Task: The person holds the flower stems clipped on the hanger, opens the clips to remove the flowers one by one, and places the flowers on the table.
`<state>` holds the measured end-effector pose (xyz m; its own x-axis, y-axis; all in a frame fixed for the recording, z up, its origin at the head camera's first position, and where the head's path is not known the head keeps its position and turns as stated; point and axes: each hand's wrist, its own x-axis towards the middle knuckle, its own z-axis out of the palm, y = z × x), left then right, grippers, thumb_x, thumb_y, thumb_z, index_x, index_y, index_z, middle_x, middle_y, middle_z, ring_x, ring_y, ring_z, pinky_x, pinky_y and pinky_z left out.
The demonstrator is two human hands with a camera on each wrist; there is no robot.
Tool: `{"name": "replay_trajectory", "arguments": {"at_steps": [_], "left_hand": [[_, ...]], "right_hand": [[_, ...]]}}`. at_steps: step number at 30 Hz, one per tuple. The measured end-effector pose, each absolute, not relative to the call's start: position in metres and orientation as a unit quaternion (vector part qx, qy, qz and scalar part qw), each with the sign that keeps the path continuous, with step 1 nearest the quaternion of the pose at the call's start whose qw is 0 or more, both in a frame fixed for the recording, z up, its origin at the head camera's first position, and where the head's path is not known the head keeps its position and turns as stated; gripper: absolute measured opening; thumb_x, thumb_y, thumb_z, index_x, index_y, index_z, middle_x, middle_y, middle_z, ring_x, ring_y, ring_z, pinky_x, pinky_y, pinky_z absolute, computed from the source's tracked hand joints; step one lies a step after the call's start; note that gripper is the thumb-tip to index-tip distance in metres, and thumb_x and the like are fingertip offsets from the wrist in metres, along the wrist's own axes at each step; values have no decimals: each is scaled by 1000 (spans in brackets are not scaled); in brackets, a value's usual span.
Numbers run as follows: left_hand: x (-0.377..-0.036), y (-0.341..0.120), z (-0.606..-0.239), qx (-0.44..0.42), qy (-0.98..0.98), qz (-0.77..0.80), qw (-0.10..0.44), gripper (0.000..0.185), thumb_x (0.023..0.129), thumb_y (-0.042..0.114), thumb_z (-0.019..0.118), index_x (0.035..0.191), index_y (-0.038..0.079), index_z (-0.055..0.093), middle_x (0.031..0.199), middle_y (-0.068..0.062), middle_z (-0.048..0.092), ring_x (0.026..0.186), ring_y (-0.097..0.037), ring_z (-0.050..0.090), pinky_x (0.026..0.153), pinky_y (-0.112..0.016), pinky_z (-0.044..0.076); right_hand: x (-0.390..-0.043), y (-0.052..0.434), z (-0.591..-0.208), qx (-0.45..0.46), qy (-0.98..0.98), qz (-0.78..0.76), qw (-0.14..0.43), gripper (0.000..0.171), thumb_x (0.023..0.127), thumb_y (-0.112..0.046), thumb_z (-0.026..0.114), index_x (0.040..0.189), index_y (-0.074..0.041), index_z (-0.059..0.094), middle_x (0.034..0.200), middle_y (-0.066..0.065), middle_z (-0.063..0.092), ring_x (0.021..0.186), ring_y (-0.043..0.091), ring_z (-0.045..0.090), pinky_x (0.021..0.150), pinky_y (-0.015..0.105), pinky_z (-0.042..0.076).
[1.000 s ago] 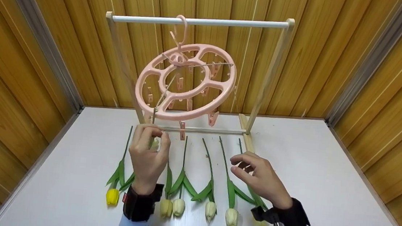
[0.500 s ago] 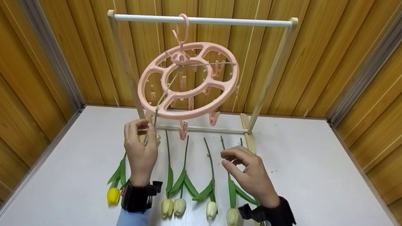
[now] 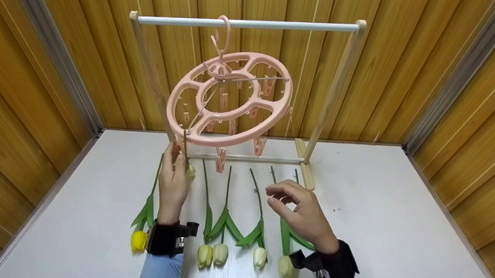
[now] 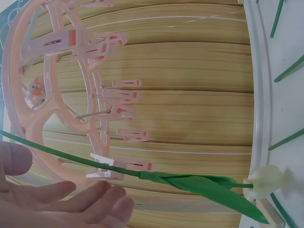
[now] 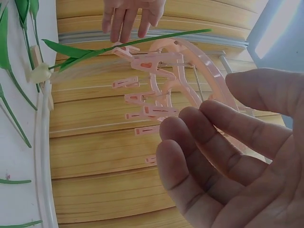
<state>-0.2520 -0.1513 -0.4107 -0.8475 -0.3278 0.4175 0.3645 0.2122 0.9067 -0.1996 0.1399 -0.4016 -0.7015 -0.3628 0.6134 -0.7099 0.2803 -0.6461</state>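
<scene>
The left hand (image 3: 173, 181) has its fingers (image 4: 90, 197) straight and relaxed, just beside the hanging tulip (image 3: 189, 171), whose stem is clipped in a peg on the pink peg hanger (image 3: 229, 99). The right hand (image 3: 301, 213) hovers loosely curled, holding nothing, above tulips lying on the surface (image 3: 399, 242).

The round plastic clip hanger (image 3: 229, 99) was salmon pink, its pegs (image 4: 121, 85) the same pink with orange-red centres. It hung from a white rod (image 3: 246, 24) on pale wooden posts. The tulip clipped to it (image 4: 204, 183) had a green stem and a cream head. On the white desk (image 3: 401, 224) lay one bright yellow tulip (image 3: 138, 240) and cream ones (image 3: 260, 257). The wall planks (image 3: 415, 68) were honey-gold; my wrist straps (image 3: 167, 238) were black, my sleeves (image 3: 159, 273) light blue.
</scene>
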Motion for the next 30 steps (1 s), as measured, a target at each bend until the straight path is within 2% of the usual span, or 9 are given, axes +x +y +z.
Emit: {"name": "replay_trajectory", "arguments": {"at_steps": [10,14,18,21,24,30], "left_hand": [[-258,-156,-416,3,-719,-669,191,57,112,17,38,164,3,20,162,-26,34,151,-39,32,122,-54,27],[-259,-154,-416,-1,-712,-677,186,56,112,16,39,163,2,22,157,-26,41,148,-39,36,122,-55,27],[-258,-150,-413,-15,-702,-683,201,50,111,11,40,158,-2,31,142,-29,52,136,-38,48,117,-52,33],[-257,-147,-411,-23,-702,-678,218,44,110,8,42,151,-5,39,125,-29,59,119,-34,57,107,-43,41],[-256,-144,-409,-31,-707,-669,228,40,109,7,44,146,-6,44,112,-24,61,104,-27,59,96,-36,47],[-253,-138,-408,-62,-715,-656,233,35,108,6,49,140,-8,48,105,-22,62,89,-19,61,80,-27,54]], "right_hand": [[-207,136,-412,337,-768,531,120,18,102,-7,64,118,-4,72,109,12,70,95,17,67,82,27,54],[-209,130,-415,320,-762,554,101,19,103,-10,63,119,-3,71,111,13,69,98,15,66,84,28,54],[-208,124,-416,303,-755,573,100,21,102,-8,64,119,3,69,112,16,69,101,14,65,87,27,53],[-208,121,-417,299,-752,579,106,20,101,-7,65,118,4,70,112,16,69,102,15,65,87,26,53],[-209,120,-418,303,-751,577,112,19,101,-6,65,117,1,70,112,15,69,101,17,66,87,26,54],[-211,118,-421,312,-747,577,108,17,101,-4,64,116,-1,71,111,16,69,100,16,66,84,26,54]]}}
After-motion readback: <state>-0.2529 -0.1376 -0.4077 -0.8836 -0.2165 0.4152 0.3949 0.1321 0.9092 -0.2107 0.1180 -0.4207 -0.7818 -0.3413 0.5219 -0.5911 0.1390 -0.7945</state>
